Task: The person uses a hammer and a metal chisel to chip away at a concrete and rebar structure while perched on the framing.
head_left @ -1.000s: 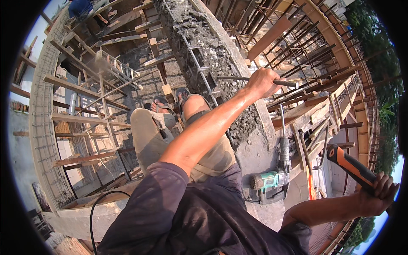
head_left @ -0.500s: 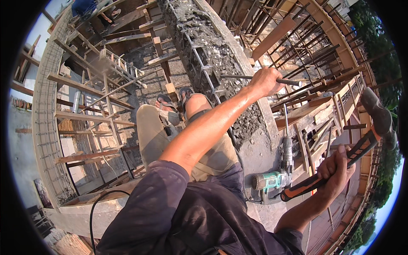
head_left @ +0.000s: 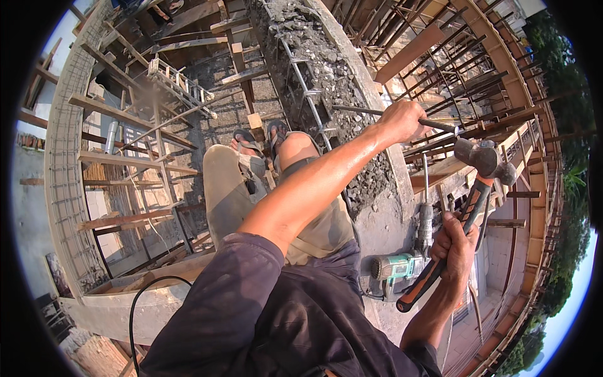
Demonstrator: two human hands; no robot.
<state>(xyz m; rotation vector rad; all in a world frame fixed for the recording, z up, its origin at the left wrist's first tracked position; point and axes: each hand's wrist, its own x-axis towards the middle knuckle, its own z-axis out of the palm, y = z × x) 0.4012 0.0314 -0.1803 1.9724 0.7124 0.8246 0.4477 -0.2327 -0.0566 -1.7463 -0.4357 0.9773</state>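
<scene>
My left hand [head_left: 402, 122] is closed round a steel chisel [head_left: 436, 125], a long rod held nearly level. Its far end points left at the broken concrete [head_left: 333, 81], beside the exposed steel bars [head_left: 308, 94]. In my right hand [head_left: 453, 248] is a hammer [head_left: 480, 160] with a dark steel head and a black and orange handle. The hammer's head stands close to the chisel's struck end; whether they touch I cannot tell. Below, a green and grey demolition drill [head_left: 402, 267] lies on the concrete, its bit pointing away from me, partly behind the hammer handle.
Timber formwork and braces [head_left: 132, 119] fill a deep pit on the left, with a small ladder [head_left: 182, 88] in it. More props [head_left: 452, 69] stand at the right. A black cable [head_left: 133, 314] loops at lower left. At the far upper left, part of another person shows.
My right hand has swung the hammer leftward, bringing its head from the far right to near the chisel's end. My left hand still grips the chisel, and the view has shifted slightly.
</scene>
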